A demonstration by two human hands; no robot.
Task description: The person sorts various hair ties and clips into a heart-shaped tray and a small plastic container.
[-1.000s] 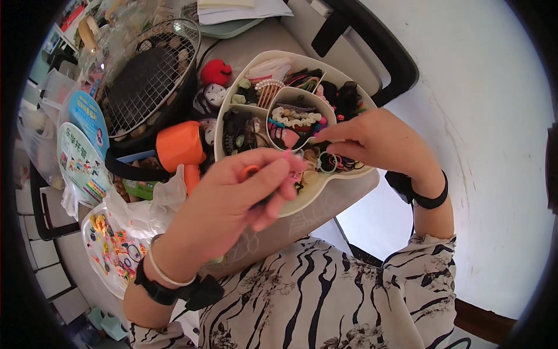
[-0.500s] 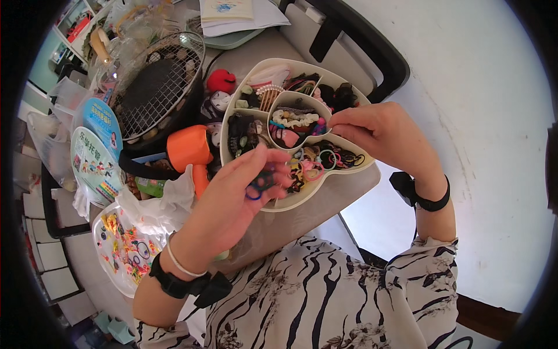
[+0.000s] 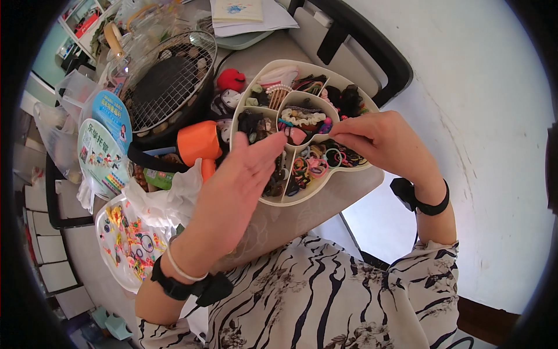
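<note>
The tray (image 3: 302, 196) is cream, open and multi-compartment; it lies flat on the surface (image 3: 290, 218). Hair ties (image 3: 317, 167), multicoloured, lie loose in the near-right compartment. A pale scrunchie (image 3: 303, 118) lies in the central compartment.

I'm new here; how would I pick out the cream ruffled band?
On the table, find the large cream divided tray, beside the orange device shaped like a hair dryer. Look into its rounded middle compartment, just behind the pink piece. The ruffled band is the pale, bumpy strip there, standing out from the darker pieces behind it.
</note>
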